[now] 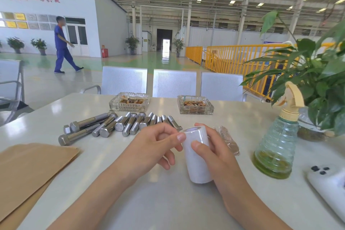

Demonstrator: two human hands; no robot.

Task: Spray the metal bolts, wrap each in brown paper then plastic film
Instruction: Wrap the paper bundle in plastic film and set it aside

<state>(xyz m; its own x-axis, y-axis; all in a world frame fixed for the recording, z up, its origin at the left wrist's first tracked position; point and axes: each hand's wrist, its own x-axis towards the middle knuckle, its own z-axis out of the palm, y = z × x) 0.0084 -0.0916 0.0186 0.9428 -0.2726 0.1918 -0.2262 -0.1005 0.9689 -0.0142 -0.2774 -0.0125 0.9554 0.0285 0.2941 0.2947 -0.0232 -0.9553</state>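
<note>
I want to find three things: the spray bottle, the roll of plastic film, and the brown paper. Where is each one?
spray bottle point(276, 147): head view, on its ribbed clear body.
roll of plastic film point(198, 164): head view, on its white side.
brown paper point(29, 170): head view, on the top sheet.

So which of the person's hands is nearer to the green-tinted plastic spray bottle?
The right hand, gripping the white film roll, is nearer the spray bottle. The left hand is farther, beyond the roll.
</note>
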